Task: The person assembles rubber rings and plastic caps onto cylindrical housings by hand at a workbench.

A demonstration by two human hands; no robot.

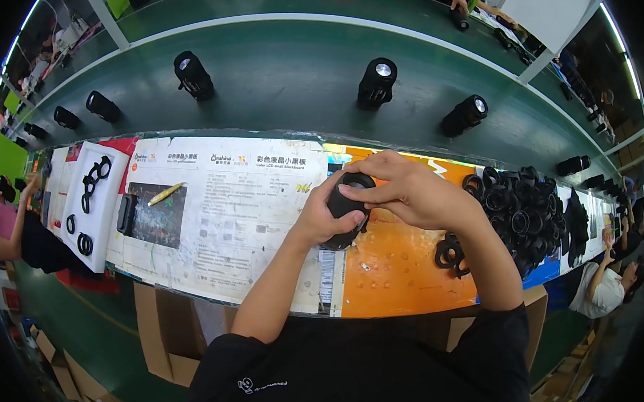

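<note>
A black cylindrical speaker stands roughly upright between my hands, over the seam where the white printed sheet meets the orange one. My left hand is wrapped round its side, thumb across the front. My right hand reaches over from the right, its fingers and thumb pressed on the upper rim. Part of the speaker's top is covered by those fingers. To the right of my right forearm lies a large heap of black rings, with a few loose rings at its near left side.
Beyond the bench runs a green conveyor carrying several similar speakers. At left are a white foam tray with black rings, a small black block and a yellow pen. Other people work at both sides; cardboard boxes stand below.
</note>
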